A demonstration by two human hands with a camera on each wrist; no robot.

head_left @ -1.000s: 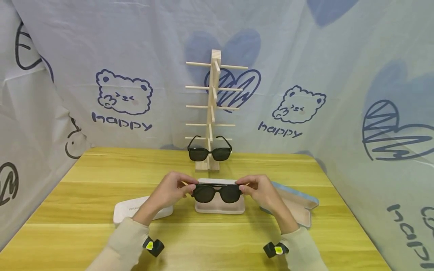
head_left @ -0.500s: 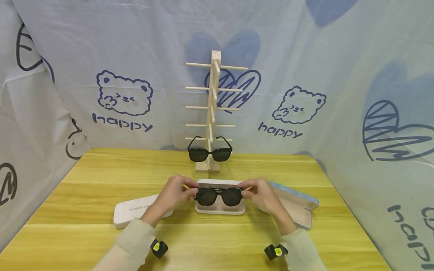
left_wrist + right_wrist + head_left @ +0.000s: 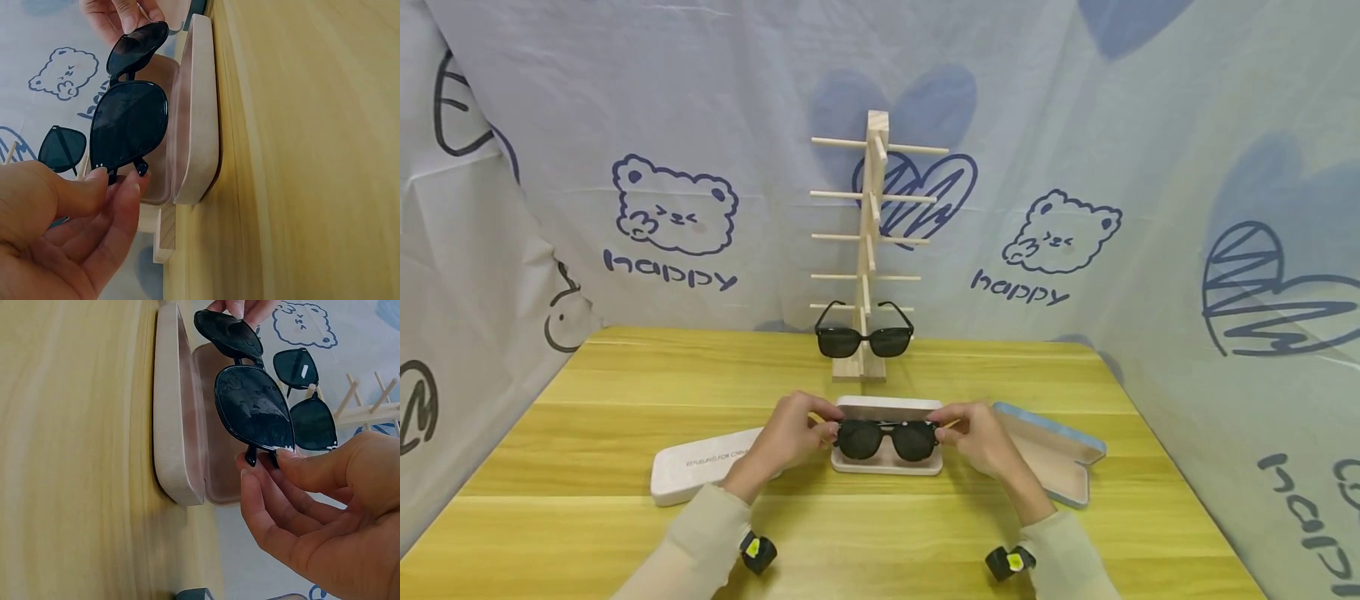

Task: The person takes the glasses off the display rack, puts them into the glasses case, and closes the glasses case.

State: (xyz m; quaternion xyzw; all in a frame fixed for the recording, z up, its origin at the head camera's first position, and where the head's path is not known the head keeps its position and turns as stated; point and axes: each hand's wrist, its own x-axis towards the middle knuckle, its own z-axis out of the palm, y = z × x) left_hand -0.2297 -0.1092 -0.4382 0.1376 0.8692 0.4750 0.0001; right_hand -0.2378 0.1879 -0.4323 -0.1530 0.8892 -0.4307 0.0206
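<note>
A pair of black sunglasses (image 3: pixel 886 440) is held level between both hands, lenses facing me, its temples folded behind. My left hand (image 3: pixel 797 432) pinches the frame's left end between thumb and fingers, as the left wrist view also shows around the dark lens (image 3: pixel 129 125). At the other end my right hand (image 3: pixel 976 432) pinches the frame near the hinge, thumb in front in the right wrist view. Just behind and below the sunglasses lies an open glasses case (image 3: pixel 887 468), white outside with a pinkish lining, its lid raised at the back.
Behind the case stands a wooden glasses rack (image 3: pixel 872 208) with several rows of pegs. Other black sunglasses (image 3: pixel 865 342) hang on its lowest part. A closed white case (image 3: pixel 700 468) lies left, partly behind my left arm, and an open blue case (image 3: pixel 1063 458) right.
Both hands have lowered the sunglasses a little toward me, over the open white case. More of the case's raised lid now shows above the frame.
</note>
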